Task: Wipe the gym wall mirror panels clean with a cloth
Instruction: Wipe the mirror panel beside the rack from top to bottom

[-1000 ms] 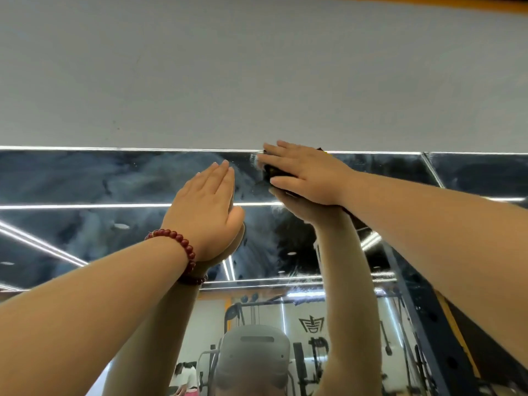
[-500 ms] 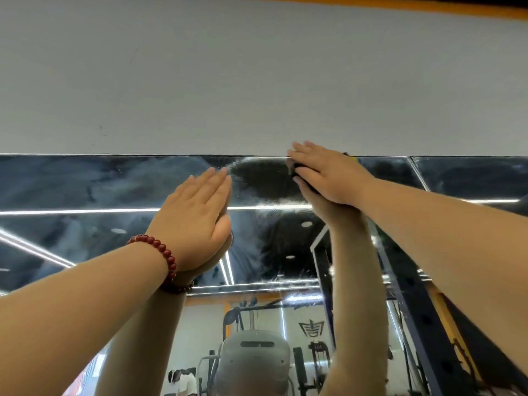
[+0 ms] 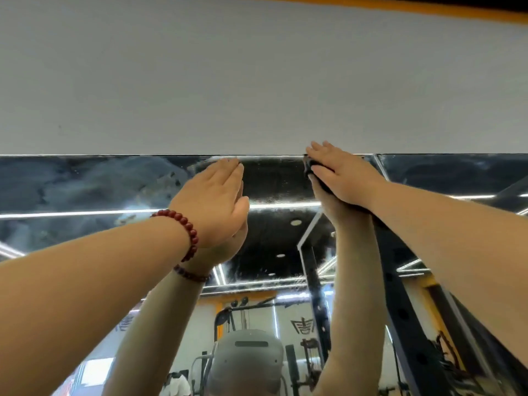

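logo (image 3: pixel 300 327) reflected in mirror (image 3: pixel 274 178), unreadable.

**Grey wall up top, gym glowing below**

Up high, a plain grey wall (image 3: pixel 257 81) fills the view, capped by an orange band (image 3: pixel 400 5) along the very top. In the reflection below: a black ceiling crossed by bright strip lights (image 3: pixel 71 214), a dark perforated rack upright (image 3: pixel 405 318), and a cable machine (image 3: pixel 243 312) against a pale wall.
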Demonstrator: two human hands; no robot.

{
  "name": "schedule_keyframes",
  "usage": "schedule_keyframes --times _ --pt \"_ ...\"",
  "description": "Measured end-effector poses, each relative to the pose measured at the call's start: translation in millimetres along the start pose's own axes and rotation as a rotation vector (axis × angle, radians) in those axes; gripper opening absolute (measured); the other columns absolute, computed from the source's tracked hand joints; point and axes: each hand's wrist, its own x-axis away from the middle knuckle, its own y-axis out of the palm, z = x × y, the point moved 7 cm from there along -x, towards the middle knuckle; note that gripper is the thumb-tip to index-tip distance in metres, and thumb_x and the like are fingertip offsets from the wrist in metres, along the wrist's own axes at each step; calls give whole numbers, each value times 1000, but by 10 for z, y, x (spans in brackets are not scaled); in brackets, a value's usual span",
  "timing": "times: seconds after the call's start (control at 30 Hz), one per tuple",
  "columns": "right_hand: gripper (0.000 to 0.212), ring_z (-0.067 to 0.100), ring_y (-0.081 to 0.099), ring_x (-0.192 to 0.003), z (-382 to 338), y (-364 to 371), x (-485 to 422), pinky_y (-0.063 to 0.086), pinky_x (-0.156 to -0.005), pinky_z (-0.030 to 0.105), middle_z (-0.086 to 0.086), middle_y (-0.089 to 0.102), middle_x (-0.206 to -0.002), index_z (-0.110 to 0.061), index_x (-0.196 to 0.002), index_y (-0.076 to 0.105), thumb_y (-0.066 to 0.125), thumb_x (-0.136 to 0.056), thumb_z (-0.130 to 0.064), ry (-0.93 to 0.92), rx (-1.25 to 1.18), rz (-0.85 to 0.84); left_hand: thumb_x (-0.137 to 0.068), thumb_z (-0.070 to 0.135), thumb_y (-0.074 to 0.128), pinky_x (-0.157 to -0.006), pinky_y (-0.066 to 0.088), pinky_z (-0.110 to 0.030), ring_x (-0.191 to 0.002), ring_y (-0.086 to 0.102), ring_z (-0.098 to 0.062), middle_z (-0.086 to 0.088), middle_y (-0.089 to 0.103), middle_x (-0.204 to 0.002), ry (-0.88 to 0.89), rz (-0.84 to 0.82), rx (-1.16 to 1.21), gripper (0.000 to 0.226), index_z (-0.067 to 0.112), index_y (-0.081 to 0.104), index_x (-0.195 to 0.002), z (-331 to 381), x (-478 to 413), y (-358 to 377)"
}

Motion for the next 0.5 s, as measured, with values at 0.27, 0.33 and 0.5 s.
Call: schedule_keyframes --times 0.27,0.33,0.5 --pt "47 7 12 -150 -570 159 -54 10 -119 26 -12 23 -162 -25 -154 31 37 -107 -32 -295 25 -34 -101 48 11 -108 -12 -21 -151 -9 -11 4 -10 -165 -5 9 -7 65 19 -5 -157 147 -44 173" --pt "47 7 14 -150 -278 89 -25 10 -121 27 -11 25 -161 -26 -153 33 39 -107 -30 -259 -6 -20 -98 49 8 -106 -13 -21 -151 -9 -10 5 -10 -165 -4 12 0 67 20 -5 -158 155 -20 199" --pt "49 13 13 -151 306 -48 38 10 -121 31 -6 21 -163 -23 -155 27 34 -108 -32 4 49 73 -85 51 5 -110 -9 -22 -151 -6 -12 4 -5 -166 10 45 -1 80 20 -2 -158 169 -13 208"
